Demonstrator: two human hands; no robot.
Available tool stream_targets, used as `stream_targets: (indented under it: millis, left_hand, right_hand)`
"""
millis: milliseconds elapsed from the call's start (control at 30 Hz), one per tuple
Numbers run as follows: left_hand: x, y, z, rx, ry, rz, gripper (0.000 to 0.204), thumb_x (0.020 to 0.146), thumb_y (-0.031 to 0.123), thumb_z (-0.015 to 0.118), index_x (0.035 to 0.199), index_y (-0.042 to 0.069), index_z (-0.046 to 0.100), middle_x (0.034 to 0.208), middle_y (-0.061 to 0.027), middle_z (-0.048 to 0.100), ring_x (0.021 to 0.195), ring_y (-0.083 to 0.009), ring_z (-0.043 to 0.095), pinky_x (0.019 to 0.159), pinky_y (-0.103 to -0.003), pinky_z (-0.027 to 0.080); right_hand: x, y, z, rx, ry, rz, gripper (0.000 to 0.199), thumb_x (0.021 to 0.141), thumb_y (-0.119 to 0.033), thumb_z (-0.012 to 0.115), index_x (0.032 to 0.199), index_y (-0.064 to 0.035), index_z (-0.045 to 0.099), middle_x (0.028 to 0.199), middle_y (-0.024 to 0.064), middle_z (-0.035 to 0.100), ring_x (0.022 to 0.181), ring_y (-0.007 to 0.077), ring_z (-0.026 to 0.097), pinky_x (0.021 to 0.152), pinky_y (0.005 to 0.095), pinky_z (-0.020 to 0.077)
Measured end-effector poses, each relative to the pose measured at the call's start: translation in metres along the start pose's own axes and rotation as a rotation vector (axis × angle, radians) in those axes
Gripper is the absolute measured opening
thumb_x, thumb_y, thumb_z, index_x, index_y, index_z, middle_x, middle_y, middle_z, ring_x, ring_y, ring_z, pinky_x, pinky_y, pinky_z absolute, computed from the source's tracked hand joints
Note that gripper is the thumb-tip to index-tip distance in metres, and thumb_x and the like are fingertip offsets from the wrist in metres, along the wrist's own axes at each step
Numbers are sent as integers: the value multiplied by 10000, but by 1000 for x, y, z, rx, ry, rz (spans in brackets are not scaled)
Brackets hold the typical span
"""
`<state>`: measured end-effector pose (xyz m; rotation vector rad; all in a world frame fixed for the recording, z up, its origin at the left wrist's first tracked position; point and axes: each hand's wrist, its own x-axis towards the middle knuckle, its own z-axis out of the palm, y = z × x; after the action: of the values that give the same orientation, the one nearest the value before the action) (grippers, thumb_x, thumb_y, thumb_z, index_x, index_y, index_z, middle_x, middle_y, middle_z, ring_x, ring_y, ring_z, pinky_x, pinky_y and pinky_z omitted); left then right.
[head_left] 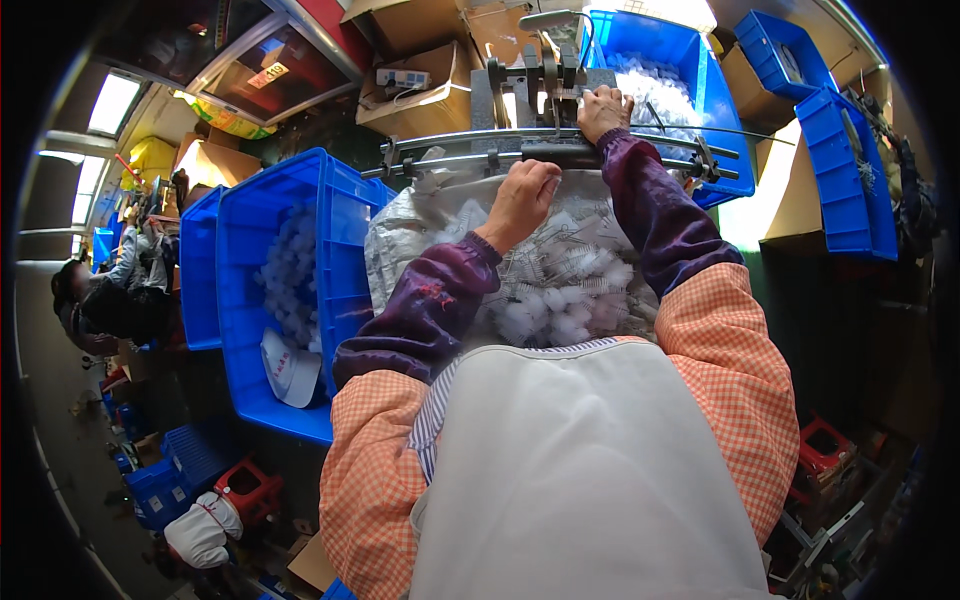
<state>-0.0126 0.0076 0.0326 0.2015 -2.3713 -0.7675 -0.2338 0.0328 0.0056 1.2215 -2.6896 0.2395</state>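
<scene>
My left hand (522, 204) is at the near side of a metal bar (455, 138) that runs across a bench machine (545, 85). Its fingers are bent and pressed together; what they hold, if anything, is hidden. Further forward, my right hand (604, 112) rests at the machine's right part with curled fingers, and I cannot make out what is in them. Below the hands, many thin metal springs (535, 262) and white translucent plastic pieces (560, 312) lie heaped on a pale plastic sheet (395, 235).
A blue bin (325, 225) at left holds white pieces and a white cap (290, 370). Another blue bin (712, 95) with white pieces stands behind right. Cardboard boxes (425, 95) are beyond. Blue trays (845, 175) sit far right. People (120, 300) are at the far left.
</scene>
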Motion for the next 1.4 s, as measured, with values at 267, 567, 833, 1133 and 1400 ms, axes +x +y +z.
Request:
stream_targets:
  millis: [267, 567, 833, 1133, 1400]
  left_hand:
    - [7, 11, -6, -316, 44, -290, 152, 809, 63, 591, 954, 18, 581, 799, -66, 590, 679, -113, 559, 604, -231, 459]
    - [15, 14, -5, -428, 56, -354, 192, 786, 67, 635, 959, 4, 580, 810, -62, 643, 735, -90, 617, 630, -204, 486]
    - [24, 9, 2, -421, 8, -420, 283, 783, 164, 663, 987, -16, 585, 798, -112, 656, 688, -130, 634, 592, -232, 494]
    - [-30, -19, 8, 150, -850, -336, 281, 743, 303, 590, 843, 51, 666, 791, -162, 635, 795, -349, 596, 725, -418, 469]
    - [-30, -13, 7, 158, -729, -382, 161, 684, 171, 575, 761, 67, 671, 782, -162, 629, 779, -338, 601, 698, -408, 483]
  right_hand:
    - [22, 49, 5, -23, -195, 52, 258, 791, -206, 447, 998, -120, 574, 1069, 112, 563, 1039, 259, 527, 910, 468, 290]
    - [4, 66, -61, -69, 75, 190, 435, 778, -280, 580, 1182, -138, 502, 1035, 125, 603, 943, 244, 597, 776, 390, 438]
    - [-49, 26, -66, 1108, -638, -524, 313, 861, -138, 529, 1149, -16, 525, 984, 95, 623, 900, 146, 561, 816, 290, 434]
    - [14, 30, 10, 115, 69, -106, 184, 826, -239, 514, 947, -133, 603, 971, 46, 601, 983, 260, 517, 829, 393, 406]
    - [22, 27, 10, 166, -30, -107, 222, 830, -294, 501, 984, -165, 597, 1033, 16, 592, 1044, 243, 477, 877, 402, 342]
